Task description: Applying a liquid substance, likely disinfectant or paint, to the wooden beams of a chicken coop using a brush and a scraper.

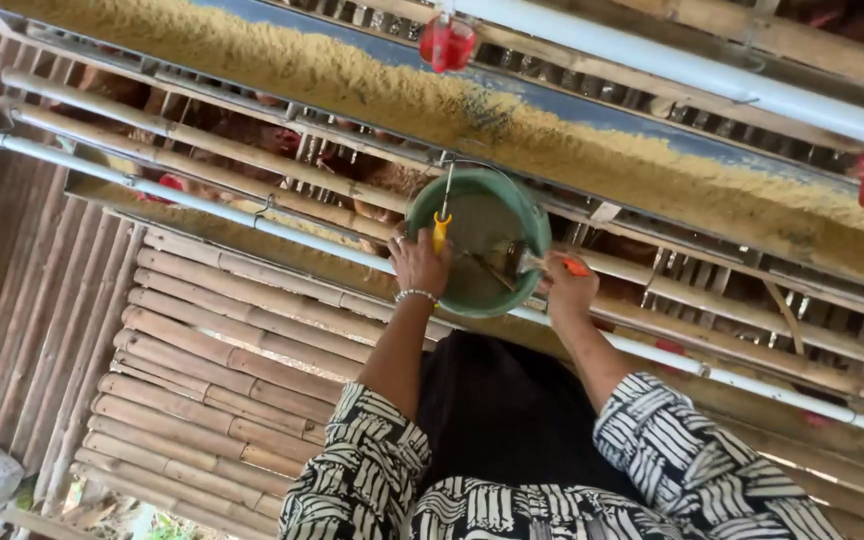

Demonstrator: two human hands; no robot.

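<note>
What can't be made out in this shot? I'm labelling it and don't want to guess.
Head view only:
- Green bucket: its contents are blurred.
- Left hand: its palm and grip on the yellow handle are turned away.
- Right hand: the tool with the orange handle is blurred inside the bucket.
- Hens: mostly hidden behind cage bars.

We see soft, even daylight across the whole scene, with no hard shadows and no glare. The white pipe at the far right is the brightest part, while the gaps behind the bamboo slats stay dim. Detail is slightly soft throughout, and straight lines tilt and bow towards the edges.
</note>
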